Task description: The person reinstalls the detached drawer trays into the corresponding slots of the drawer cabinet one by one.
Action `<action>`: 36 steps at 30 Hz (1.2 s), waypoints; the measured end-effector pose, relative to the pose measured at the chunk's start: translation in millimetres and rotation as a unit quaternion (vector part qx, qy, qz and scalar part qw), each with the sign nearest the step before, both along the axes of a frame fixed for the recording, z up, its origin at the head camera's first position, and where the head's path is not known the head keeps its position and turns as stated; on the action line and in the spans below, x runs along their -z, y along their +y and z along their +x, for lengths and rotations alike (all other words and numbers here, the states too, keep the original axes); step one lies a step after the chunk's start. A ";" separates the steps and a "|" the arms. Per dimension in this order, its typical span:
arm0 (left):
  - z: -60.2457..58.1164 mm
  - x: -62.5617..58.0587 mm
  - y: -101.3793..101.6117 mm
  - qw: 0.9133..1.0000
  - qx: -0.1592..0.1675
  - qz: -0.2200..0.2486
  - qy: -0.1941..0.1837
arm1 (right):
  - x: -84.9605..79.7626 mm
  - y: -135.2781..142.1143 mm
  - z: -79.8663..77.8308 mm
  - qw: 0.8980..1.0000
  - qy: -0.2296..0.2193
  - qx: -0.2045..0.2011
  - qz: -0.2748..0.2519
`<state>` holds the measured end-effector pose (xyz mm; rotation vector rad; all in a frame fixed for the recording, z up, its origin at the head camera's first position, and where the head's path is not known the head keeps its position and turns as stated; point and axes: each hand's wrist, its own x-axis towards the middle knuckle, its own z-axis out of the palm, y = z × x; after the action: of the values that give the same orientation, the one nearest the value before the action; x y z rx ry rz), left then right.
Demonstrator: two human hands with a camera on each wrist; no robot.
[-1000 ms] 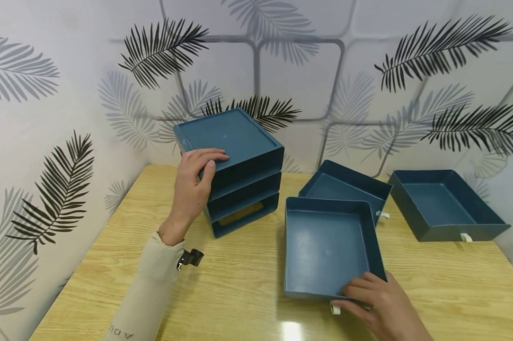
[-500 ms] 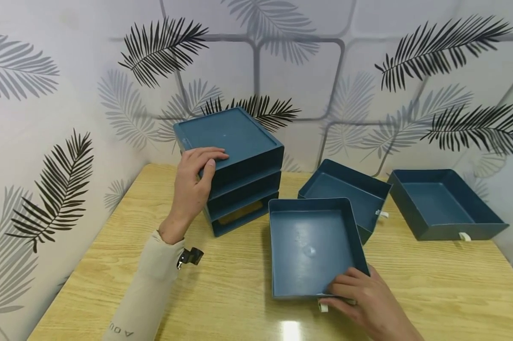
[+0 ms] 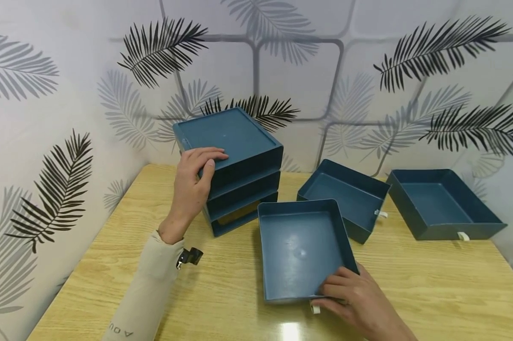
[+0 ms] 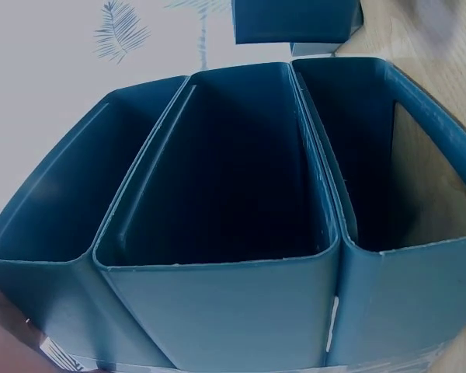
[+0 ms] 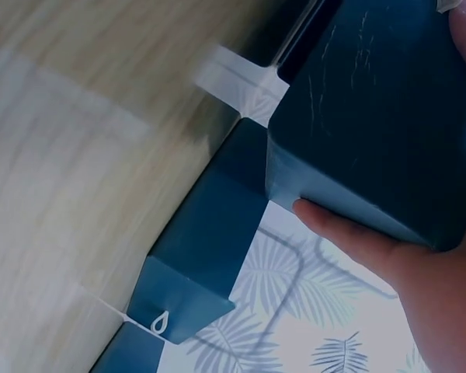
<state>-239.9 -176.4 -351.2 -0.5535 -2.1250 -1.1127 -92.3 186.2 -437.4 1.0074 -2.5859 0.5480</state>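
My left hand (image 3: 194,182) rests on the front left part of a blue drawer unit (image 3: 231,135), its fingers lying over the top. Three open compartments show in the unit's front in the left wrist view, one with a cut-out in its base. At the front right corner of a shallow blue drawer (image 3: 299,251), my right hand (image 3: 354,298) grips the wall, with fingers over the rim and inside. A small white tab (image 3: 315,309) hangs from the drawer's front, by the thumb. In the right wrist view this drawer (image 5: 365,116) is tilted above the wooden table.
Behind the held drawer lies a second blue drawer (image 3: 346,194) on the wooden table (image 3: 222,293), turned at an angle. A third drawer (image 3: 444,203) stands farther right. A wall (image 3: 299,80) with leaf prints closes off the back.
My right hand has moved left with the drawer, bringing it closer to the unit and uncovering more of the drawer behind. The left hand has stayed on the unit.
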 end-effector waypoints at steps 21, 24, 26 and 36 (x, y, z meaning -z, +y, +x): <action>-1.2 1.0 -0.9 1.000 0.000 0.004 0.005 | 3.9 -13.4 -11.4 0.999 -0.034 -0.013 0.022; -1.6 0.4 -0.5 1.000 0.000 0.002 0.006 | 4.3 -14.3 -12.7 0.999 -0.032 -0.015 0.024; -1.8 0.3 -0.1 1.000 0.001 0.002 0.006 | 5.0 -14.5 -13.7 0.999 -0.024 -0.018 0.021; -1.6 0.6 0.8 1.000 -0.002 0.003 0.005 | 6.8 -16.4 -17.3 0.999 -0.007 -0.031 0.017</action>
<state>-241.6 -175.6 -351.8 -0.5514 -2.1129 -1.1107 -109.6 169.8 -444.1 1.1010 -2.5925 0.5315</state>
